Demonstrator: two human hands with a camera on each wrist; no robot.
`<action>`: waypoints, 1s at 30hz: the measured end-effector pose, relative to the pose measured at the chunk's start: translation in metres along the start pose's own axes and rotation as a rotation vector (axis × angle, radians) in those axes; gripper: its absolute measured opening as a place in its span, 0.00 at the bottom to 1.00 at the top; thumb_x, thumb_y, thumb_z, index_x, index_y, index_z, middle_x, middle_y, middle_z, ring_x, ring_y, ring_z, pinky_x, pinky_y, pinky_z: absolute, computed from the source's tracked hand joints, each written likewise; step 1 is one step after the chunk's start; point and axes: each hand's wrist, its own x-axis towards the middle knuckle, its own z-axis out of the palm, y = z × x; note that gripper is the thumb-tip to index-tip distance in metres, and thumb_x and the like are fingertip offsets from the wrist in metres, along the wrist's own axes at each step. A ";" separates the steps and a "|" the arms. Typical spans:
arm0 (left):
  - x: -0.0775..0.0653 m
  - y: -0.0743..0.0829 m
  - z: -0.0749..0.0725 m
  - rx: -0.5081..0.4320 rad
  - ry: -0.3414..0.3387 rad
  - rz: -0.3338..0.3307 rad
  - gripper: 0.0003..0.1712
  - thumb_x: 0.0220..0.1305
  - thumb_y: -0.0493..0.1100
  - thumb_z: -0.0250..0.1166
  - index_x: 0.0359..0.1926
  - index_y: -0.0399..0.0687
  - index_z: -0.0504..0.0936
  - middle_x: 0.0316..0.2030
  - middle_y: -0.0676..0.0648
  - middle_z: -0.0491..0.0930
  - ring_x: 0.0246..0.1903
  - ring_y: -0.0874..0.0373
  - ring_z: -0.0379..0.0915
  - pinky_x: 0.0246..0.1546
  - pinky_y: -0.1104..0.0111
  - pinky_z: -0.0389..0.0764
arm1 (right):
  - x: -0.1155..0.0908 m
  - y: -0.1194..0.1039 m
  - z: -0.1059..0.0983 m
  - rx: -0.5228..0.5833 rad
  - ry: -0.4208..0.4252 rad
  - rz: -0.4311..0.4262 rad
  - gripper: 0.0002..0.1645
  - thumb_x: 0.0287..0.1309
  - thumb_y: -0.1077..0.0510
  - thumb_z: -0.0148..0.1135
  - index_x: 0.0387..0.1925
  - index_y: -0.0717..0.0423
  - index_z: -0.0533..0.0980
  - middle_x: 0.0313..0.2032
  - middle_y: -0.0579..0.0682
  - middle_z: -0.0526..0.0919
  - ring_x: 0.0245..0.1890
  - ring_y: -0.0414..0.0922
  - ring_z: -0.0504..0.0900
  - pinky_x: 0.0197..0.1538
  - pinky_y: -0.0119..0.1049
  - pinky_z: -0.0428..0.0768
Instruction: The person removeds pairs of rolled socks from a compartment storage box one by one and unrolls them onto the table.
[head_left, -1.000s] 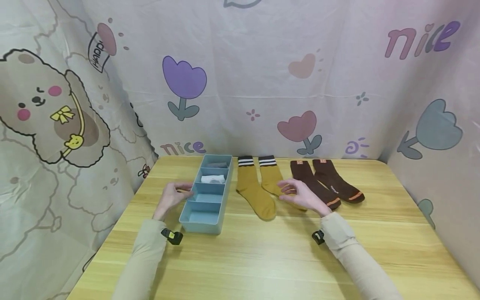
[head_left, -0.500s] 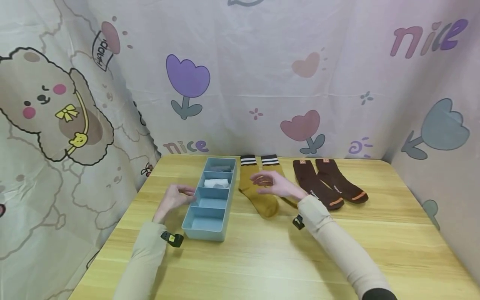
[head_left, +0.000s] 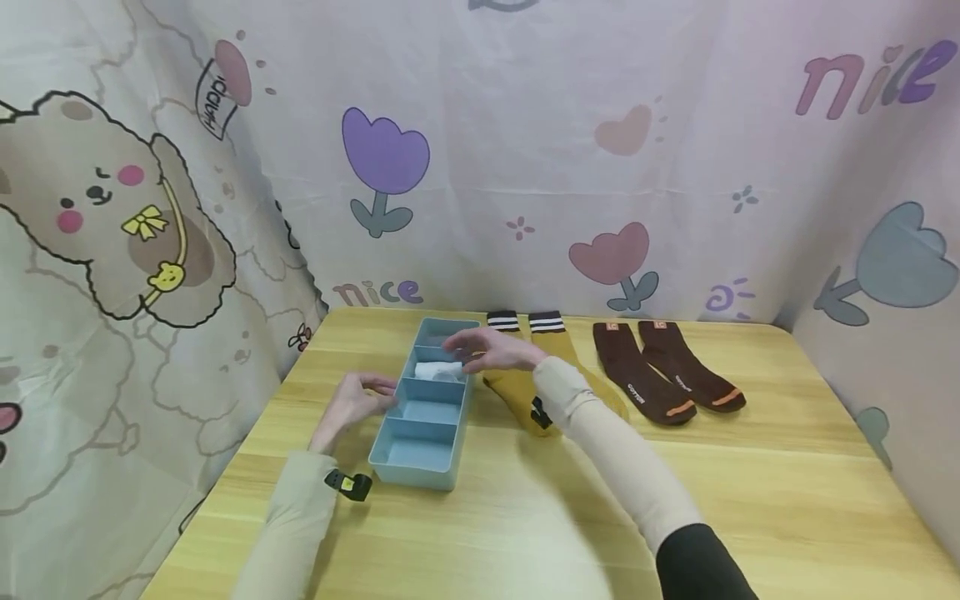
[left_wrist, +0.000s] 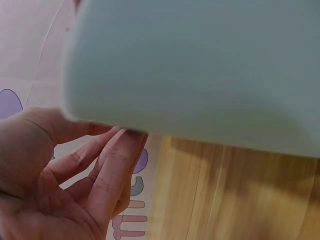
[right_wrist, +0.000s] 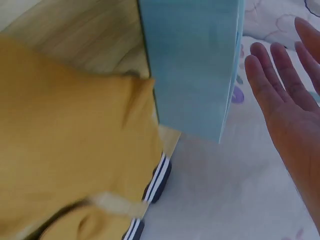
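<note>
Organizer (head_left: 412, 477) near back edge of tabletop (head_left: 750, 500), left hand (head_left: 357, 404) relaxed alongside, right hand (head_left: 493, 350) loosely spread above. Positioning step, I guess; next needs steady grip imo.

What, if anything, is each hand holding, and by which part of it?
The right hand holds nothing. The left hand is at the long left side of the blue box; whether it grips or only touches cannot be told.

The box (head_left: 412, 477) stands by the rear edge of the worktop (head_left: 750, 483), left of centre; a bundle (head_left: 437, 372) lies in its second compartment from the rear. Right of it, along that edge, lie the first sock pair (head_left: 516, 393), then the second sock pair (head_left: 651, 379).
</note>
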 end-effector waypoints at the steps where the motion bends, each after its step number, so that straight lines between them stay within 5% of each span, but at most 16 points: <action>1: 0.000 0.000 0.000 0.001 0.006 0.001 0.20 0.57 0.33 0.70 0.52 0.31 0.83 0.44 0.34 0.86 0.34 0.56 0.84 0.37 0.68 0.85 | 0.007 -0.001 0.002 -0.009 -0.017 0.004 0.33 0.62 0.71 0.60 0.69 0.66 0.65 0.70 0.65 0.69 0.70 0.59 0.71 0.71 0.45 0.73; 9: -0.001 -0.001 0.004 -0.022 0.016 0.012 0.19 0.58 0.32 0.68 0.52 0.31 0.83 0.44 0.34 0.85 0.36 0.51 0.85 0.37 0.67 0.86 | 0.048 -0.001 0.013 -0.106 -0.070 0.112 0.35 0.60 0.72 0.60 0.70 0.62 0.67 0.70 0.60 0.71 0.71 0.56 0.70 0.73 0.46 0.70; 21: -0.002 -0.004 0.005 -0.035 0.038 0.016 0.19 0.59 0.31 0.67 0.52 0.30 0.83 0.44 0.34 0.85 0.36 0.51 0.85 0.37 0.67 0.86 | 0.079 -0.001 0.020 -0.302 -0.193 0.172 0.37 0.58 0.72 0.61 0.70 0.56 0.69 0.70 0.57 0.71 0.71 0.51 0.69 0.75 0.44 0.66; 30: -0.003 -0.002 0.004 -0.063 0.025 -0.011 0.19 0.59 0.31 0.67 0.53 0.29 0.82 0.44 0.34 0.85 0.35 0.56 0.85 0.36 0.70 0.86 | 0.088 0.003 0.031 -0.492 -0.162 0.212 0.32 0.61 0.68 0.61 0.66 0.49 0.75 0.63 0.51 0.80 0.52 0.43 0.76 0.50 0.31 0.78</action>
